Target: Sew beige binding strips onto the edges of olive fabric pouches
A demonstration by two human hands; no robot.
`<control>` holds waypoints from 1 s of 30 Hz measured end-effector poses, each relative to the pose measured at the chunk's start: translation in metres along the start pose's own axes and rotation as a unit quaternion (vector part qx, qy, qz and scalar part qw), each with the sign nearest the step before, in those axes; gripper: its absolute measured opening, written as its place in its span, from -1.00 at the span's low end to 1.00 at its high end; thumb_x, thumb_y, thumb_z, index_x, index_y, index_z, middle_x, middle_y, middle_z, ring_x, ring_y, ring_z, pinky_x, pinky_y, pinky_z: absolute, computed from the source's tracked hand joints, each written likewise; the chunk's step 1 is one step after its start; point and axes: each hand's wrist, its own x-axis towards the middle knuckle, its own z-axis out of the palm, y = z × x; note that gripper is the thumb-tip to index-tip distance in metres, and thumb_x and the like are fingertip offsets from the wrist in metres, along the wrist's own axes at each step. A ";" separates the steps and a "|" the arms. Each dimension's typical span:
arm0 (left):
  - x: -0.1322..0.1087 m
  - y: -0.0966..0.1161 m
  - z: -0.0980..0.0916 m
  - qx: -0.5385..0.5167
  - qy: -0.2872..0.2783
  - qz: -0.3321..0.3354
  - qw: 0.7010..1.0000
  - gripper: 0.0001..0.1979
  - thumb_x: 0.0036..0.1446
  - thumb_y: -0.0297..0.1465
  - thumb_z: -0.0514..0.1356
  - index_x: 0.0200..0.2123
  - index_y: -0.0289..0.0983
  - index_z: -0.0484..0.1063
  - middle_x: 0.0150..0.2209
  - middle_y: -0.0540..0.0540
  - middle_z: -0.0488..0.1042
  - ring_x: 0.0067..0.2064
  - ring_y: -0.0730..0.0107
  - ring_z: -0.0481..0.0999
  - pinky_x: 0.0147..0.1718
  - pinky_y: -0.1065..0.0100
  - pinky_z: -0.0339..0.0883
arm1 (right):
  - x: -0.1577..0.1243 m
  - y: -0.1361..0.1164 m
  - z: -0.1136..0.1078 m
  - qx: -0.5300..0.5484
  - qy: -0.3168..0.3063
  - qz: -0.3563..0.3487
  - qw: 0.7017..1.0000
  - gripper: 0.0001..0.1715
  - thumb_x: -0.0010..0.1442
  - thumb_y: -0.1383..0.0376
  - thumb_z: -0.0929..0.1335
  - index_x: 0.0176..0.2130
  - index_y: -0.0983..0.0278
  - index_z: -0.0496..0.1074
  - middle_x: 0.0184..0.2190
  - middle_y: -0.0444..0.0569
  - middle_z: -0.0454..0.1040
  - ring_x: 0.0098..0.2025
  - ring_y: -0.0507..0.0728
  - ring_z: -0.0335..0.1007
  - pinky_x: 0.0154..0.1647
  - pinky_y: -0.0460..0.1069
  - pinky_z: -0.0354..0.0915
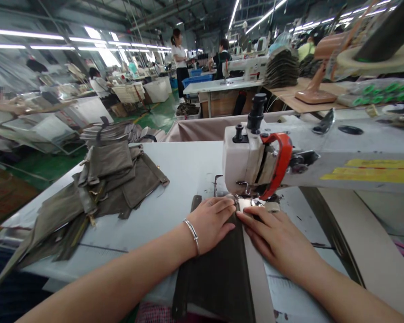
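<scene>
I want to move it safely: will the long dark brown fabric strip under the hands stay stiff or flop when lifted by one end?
Probably floppy: the long dark brown fabric strip seems to bend down over the edge of the smooth white table. The left hand and right hand press it flat, so it may slide.

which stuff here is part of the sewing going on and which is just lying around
In use: left hand, right hand, dark fabric strip, sewing machine.
Lying about: pile of fabric pieces, grey stack on the far table.
</scene>
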 end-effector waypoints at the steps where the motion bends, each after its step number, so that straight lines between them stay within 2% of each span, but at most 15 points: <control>1: 0.000 0.000 -0.001 -0.002 -0.001 -0.002 1.000 -0.60 0.26 -0.27 0.12 0.10 -0.33 0.28 0.17 -0.16 0.30 0.20 0.17 0.26 0.20 0.14 0.16 | 0.000 0.000 0.000 -0.002 0.000 0.000 1.000 -0.52 0.33 0.25 0.18 0.22 0.14 0.17 0.10 -0.03 0.29 -0.03 0.21 0.19 -0.05 0.18 0.24; 9: 0.004 -0.001 -0.003 -0.006 -0.002 -0.001 1.000 -0.61 0.24 -0.28 0.15 0.07 -0.32 0.29 0.15 -0.15 0.33 0.18 0.20 0.29 0.20 0.17 0.16 | -0.001 0.002 0.002 -0.011 0.002 0.002 1.000 -0.50 0.32 0.26 0.20 0.22 0.12 0.17 0.11 -0.05 0.28 0.00 0.20 0.22 -0.06 0.16 0.25; 14: 0.004 -0.003 -0.002 0.004 -0.001 -0.002 1.000 -0.59 0.25 -0.30 0.13 0.12 -0.34 0.27 0.19 -0.17 0.28 0.23 0.19 0.23 0.23 0.17 0.12 | -0.002 0.002 0.003 -0.029 0.000 0.008 1.000 -0.47 0.31 0.29 0.19 0.25 0.15 0.13 0.15 -0.01 0.25 0.02 0.22 0.21 -0.04 0.17 0.25; 19: 0.003 -0.003 0.001 -0.006 -0.013 -0.004 1.000 -0.59 0.27 -0.28 0.10 0.13 -0.32 0.27 0.20 -0.14 0.28 0.23 0.22 0.24 0.24 0.17 0.11 | -0.003 0.003 0.002 -0.023 -0.002 0.003 1.000 -0.48 0.31 0.30 0.19 0.24 0.15 0.16 0.07 0.01 0.32 -0.05 0.21 0.25 -0.08 0.17 0.29; 23: 0.003 -0.002 -0.002 0.009 -0.021 -0.010 1.000 -0.60 0.28 -0.30 0.08 0.14 -0.33 0.26 0.22 -0.15 0.25 0.27 0.21 0.18 0.26 0.13 0.06 | -0.005 -0.003 0.000 -0.037 0.001 0.005 0.999 -0.45 0.26 0.35 0.22 0.23 0.16 0.18 0.08 0.01 0.33 0.00 0.23 0.25 -0.03 0.21 0.29; 25: -0.007 0.006 -0.006 0.021 -0.025 -0.003 0.999 -0.59 0.28 -0.30 0.09 0.15 -0.33 0.25 0.22 -0.17 0.25 0.28 0.17 0.15 0.26 0.07 0.05 | -0.014 -0.011 -0.004 -0.047 0.002 -0.002 0.999 -0.45 0.23 0.35 0.24 0.20 0.19 0.22 0.07 0.04 0.34 0.02 0.23 0.27 0.00 0.20 0.30; 27: -0.025 0.019 -0.009 0.011 -0.027 0.034 0.999 -0.54 0.25 -0.21 0.11 0.13 -0.32 0.27 0.19 -0.17 0.29 0.27 0.13 0.17 0.26 0.04 0.04 | -0.029 -0.023 -0.008 -0.058 0.016 -0.027 0.998 -0.46 0.20 0.34 0.25 0.18 0.21 0.26 0.06 0.06 0.36 0.02 0.22 0.31 -0.03 0.16 0.35; 29: -0.049 0.035 -0.006 -0.020 -0.002 0.100 0.995 -0.55 0.21 -0.11 0.14 0.06 -0.26 0.35 0.12 -0.11 0.39 0.21 0.20 0.28 0.27 0.11 0.04 | -0.047 -0.033 -0.013 -0.073 0.041 -0.069 0.994 -0.45 0.17 0.34 0.24 0.16 0.22 0.29 0.04 0.06 0.40 0.01 0.19 0.35 -0.11 0.09 0.40; 30: -0.060 0.043 -0.003 -0.026 0.027 0.131 0.991 -0.66 0.23 -0.17 0.15 -0.02 -0.22 0.39 0.06 -0.05 0.45 0.17 0.29 0.33 0.28 0.19 0.04 | -0.054 -0.038 -0.014 -0.081 0.055 -0.090 0.991 -0.45 0.16 0.35 0.24 0.15 0.22 0.31 0.02 0.05 0.42 0.00 0.17 0.37 -0.14 0.05 0.42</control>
